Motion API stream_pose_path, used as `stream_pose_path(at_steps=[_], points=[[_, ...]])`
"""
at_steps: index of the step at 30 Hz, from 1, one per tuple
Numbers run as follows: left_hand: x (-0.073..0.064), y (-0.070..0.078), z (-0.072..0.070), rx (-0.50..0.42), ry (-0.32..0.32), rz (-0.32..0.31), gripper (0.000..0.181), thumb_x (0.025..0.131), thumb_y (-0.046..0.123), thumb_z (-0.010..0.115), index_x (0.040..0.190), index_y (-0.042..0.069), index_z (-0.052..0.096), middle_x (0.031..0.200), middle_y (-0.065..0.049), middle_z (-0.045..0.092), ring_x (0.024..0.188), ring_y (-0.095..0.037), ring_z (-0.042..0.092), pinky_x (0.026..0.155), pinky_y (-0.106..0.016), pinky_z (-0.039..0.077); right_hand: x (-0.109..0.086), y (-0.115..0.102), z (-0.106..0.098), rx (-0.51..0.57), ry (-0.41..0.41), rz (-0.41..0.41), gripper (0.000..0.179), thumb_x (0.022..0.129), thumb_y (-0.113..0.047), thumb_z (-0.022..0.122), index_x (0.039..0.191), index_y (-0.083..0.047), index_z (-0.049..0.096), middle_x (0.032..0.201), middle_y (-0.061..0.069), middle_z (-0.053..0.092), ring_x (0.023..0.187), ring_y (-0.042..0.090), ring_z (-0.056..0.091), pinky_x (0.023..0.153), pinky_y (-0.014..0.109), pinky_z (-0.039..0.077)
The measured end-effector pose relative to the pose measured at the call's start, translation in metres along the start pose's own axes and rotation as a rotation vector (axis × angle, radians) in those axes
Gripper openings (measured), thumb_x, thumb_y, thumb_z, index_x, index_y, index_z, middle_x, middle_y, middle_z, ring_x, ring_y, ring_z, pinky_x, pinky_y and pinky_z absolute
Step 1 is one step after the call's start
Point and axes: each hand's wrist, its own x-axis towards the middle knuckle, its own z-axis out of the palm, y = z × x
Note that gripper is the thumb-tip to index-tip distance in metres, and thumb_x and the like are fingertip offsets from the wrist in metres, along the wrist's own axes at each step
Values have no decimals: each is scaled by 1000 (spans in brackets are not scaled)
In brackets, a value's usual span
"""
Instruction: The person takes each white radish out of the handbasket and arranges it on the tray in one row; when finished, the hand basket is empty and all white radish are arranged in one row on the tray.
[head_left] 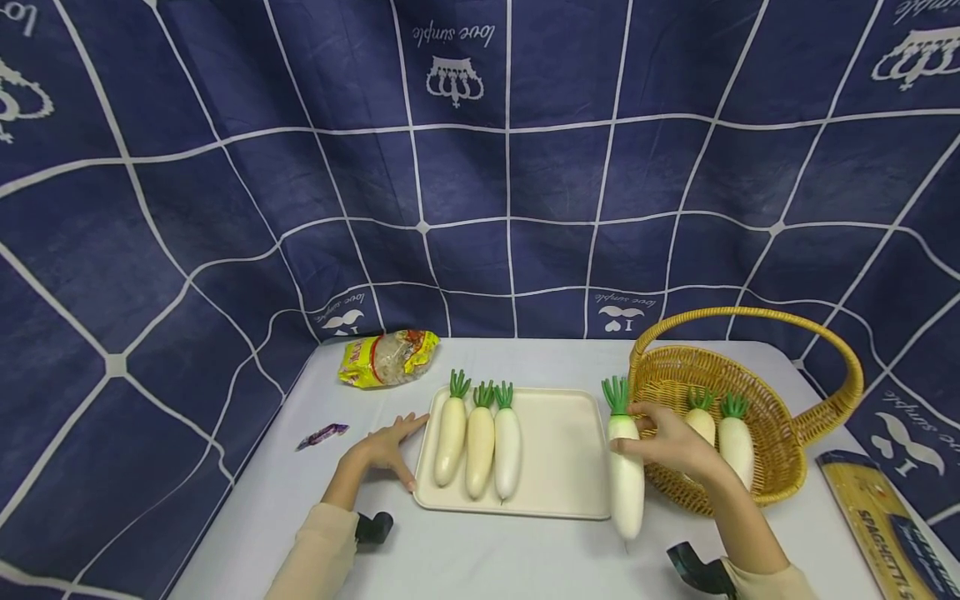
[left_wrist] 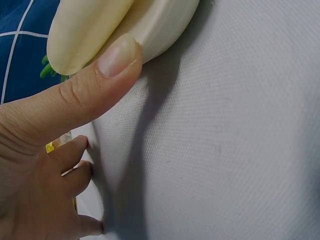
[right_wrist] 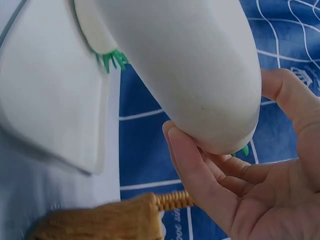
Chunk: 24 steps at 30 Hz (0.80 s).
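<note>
My right hand (head_left: 671, 442) grips a white radish (head_left: 627, 492) with green leaf stubs, fingers and thumb around its upper part. It hangs between the tray's right edge and the basket; in the right wrist view the radish (right_wrist: 190, 70) fills the upper middle. On the cream tray (head_left: 562, 450), three radishes lie side by side: a yellowish left one (head_left: 451, 442), a yellowish middle one (head_left: 480, 450) and a whiter right one (head_left: 507, 454). My left hand (head_left: 386, 450) touches the tray's left edge with spread fingers; its thumb (left_wrist: 95, 75) shows near the tray's corner.
A wicker basket (head_left: 780, 442) with a tall handle stands at the right, holding two more radishes (head_left: 737, 450). Beyond it lies a spaghetti pack (head_left: 885, 525). A yellow food bag (head_left: 390, 358) sits at the back left, a small purple wrapper (head_left: 322, 436) left of the tray.
</note>
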Motion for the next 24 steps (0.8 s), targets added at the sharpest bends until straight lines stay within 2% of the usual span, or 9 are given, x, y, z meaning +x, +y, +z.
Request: stream_pose_path(at_steps=[7, 16, 24], points=[[1, -1, 0, -4, -1, 0, 119, 46, 13, 92, 148, 13, 30, 153, -23, 18, 140, -46, 10, 102, -74, 1, 15, -1, 15, 10, -16, -15, 70, 75, -18, 73, 126, 18, 40, 100, 22, 59, 84, 23, 58, 63, 31, 54], [1, -2, 1, -5, 3, 9, 118, 46, 12, 92, 148, 12, 31, 152, -24, 20, 139, -46, 11, 102, -74, 1, 38, 1, 34, 44, -2, 52, 71, 76, -22, 72, 129, 14, 42, 99, 20, 60, 80, 20, 60, 65, 31, 55], [2, -4, 1, -1, -2, 7, 118, 47, 13, 92, 148, 12, 30, 152, -24, 19, 140, -46, 11, 102, -74, 2, 56, 6, 48, 85, -4, 29, 67, 77, -18, 68, 128, 17, 41, 94, 19, 61, 77, 19, 59, 64, 31, 54]])
